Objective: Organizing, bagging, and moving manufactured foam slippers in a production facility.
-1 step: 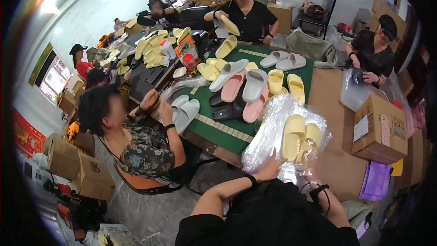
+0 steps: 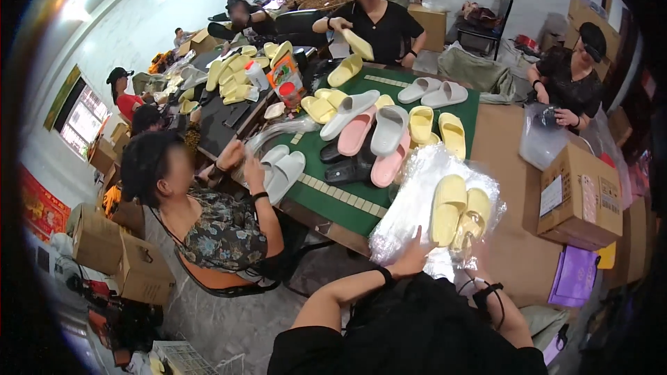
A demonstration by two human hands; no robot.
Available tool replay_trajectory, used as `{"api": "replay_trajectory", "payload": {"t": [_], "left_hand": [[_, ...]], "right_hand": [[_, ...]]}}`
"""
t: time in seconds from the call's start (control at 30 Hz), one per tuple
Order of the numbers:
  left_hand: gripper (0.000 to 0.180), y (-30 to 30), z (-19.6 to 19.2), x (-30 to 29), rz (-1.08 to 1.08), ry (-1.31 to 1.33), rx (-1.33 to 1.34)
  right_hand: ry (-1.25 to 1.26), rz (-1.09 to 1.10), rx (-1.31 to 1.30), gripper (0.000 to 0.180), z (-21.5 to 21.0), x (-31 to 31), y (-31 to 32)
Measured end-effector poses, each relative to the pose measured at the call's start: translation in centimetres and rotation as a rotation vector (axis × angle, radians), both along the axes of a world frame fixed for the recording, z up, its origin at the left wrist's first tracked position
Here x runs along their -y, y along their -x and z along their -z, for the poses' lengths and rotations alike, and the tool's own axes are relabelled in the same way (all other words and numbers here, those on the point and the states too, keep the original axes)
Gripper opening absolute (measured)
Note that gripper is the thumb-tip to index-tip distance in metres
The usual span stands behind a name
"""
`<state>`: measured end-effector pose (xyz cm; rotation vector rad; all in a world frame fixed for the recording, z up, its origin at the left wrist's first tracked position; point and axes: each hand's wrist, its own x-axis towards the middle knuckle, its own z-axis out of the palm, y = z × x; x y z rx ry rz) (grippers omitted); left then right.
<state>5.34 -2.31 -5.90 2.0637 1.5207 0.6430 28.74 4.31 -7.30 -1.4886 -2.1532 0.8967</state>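
A pair of pale yellow slide slippers lies side by side on a thick stack of clear plastic bags. Beside the heel of the left slipper, my left hand rests on the stack, its index finger stretched out and pointing away from me. My right hand is at the heel of the right slipper. Shiny clear film and glare cover part of its fingers, so I cannot tell whether they grip the slipper or the film. Thin dark bands circle both my wrists.
On the green table mat lie grey, pink, black and yellow slippers, with a row of white tiles. A cardboard box and purple bags are at the right. Co-workers sit left, across and right; one across holds a yellow slipper.
My right hand and the film around it have shifted slightly at the right slipper's heel. Across the table, the co-worker's yellow slipper has moved a little down and right. My left hand stays put.
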Motion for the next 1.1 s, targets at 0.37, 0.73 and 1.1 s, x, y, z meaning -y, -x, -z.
{"api": "replay_trajectory", "payload": {"t": [0.37, 0.73, 1.1], "left_hand": [[0.062, 0.4, -0.8, 0.2, -0.069, 0.058, -0.043], [0.056, 0.6, -0.9, -0.2, -0.006, -0.007, -0.009], [0.054, 1.0, -0.6, -0.1, 0.029, -0.017, -0.050]], "right_hand": [[-0.521, -0.101, 0.116, 0.063, 2.9, 1.8, -1.9], [0.027, -0.012, 0.184, 0.024, -0.9, 0.0, 2.6], [-0.137, -0.472, 0.214, 0.037, -2.4, 1.1, 4.2]]}}
